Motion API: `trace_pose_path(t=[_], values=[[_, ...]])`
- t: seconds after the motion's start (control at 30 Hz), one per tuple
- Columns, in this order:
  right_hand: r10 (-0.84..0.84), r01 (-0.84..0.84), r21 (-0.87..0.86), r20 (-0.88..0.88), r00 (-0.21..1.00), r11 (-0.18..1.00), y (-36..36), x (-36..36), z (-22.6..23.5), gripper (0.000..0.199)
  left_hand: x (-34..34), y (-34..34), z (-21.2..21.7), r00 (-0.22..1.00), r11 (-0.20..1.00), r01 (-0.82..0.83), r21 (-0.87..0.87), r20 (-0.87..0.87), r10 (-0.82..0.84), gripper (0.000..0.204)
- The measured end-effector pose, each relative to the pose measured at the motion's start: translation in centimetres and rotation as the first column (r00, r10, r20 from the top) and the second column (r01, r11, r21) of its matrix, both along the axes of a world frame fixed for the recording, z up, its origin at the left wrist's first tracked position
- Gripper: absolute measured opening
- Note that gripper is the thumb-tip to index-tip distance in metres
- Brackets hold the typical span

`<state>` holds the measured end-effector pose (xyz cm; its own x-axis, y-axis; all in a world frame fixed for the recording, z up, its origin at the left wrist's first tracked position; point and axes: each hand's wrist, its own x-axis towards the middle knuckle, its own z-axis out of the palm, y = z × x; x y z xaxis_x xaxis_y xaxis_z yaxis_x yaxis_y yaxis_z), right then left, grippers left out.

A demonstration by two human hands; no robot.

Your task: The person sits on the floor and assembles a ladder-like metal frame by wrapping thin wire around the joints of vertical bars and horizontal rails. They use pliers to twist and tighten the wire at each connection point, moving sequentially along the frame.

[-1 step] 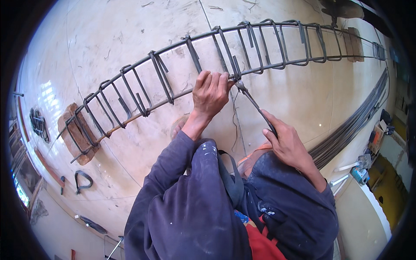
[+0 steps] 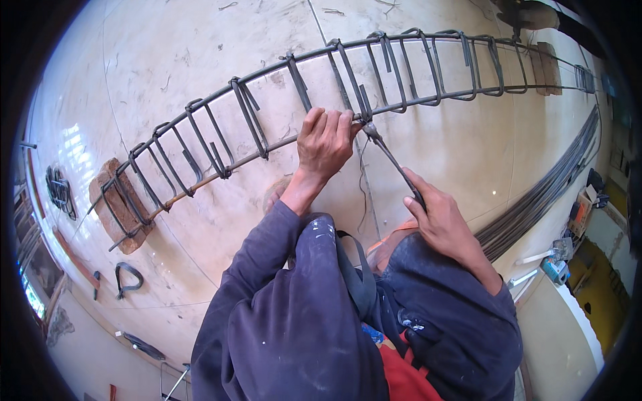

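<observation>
A pale, glossy tiled floor (image 2: 200,80) is seen, with daylight mirrored on it at the left. A bundle of long steel bars (image 2: 548,194) is laid at the right, and a brick (image 2: 114,214) is set at the left.

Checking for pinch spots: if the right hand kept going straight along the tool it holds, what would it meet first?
Likely the rebar cage, at the joint beside the left hand. The right hand points its thin hook tool there, and the tip looks already at the bar; depth is unclear.

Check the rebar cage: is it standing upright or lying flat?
Lying flat: the rebar cage runs lengthwise over the floor, one end resting on a brick.
</observation>
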<state>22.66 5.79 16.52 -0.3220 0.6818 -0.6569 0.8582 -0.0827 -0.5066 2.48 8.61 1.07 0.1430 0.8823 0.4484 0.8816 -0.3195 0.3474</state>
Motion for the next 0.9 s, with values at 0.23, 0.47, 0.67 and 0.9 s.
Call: trace_pose_path(t=[0.23, 0.47, 0.67, 0.9], values=[[-0.161, 0.162, 0.039, -0.021, 0.987, 0.986, -2.0, -0.2, -2.9, 0.051, -0.3, 0.0, -0.3, 0.999, 1.000, 0.012, -0.012, -0.037, -0.013, 0.020], [-0.368, 0.324, -0.256, -0.147, 0.918, 0.911, -2.0, -0.6, -2.7, 0.050, -0.1, 0.4, -0.3, 0.999, 1.000, -0.001, -0.005, -0.033, 0.001, 0.021], [-0.335, 0.304, -0.188, -0.166, 0.927, 0.934, -1.8, -0.6, -2.6, 0.051, -0.4, 0.4, -0.2, 0.998, 1.000, 0.004, 0.007, -0.057, -0.004, 0.021], [-0.308, 0.277, -0.174, -0.189, 0.932, 0.945, -2.0, -0.4, -2.7, 0.054, -0.2, 0.3, -0.2, 0.999, 1.000, 0.003, -0.011, -0.048, -0.003, 0.024]])
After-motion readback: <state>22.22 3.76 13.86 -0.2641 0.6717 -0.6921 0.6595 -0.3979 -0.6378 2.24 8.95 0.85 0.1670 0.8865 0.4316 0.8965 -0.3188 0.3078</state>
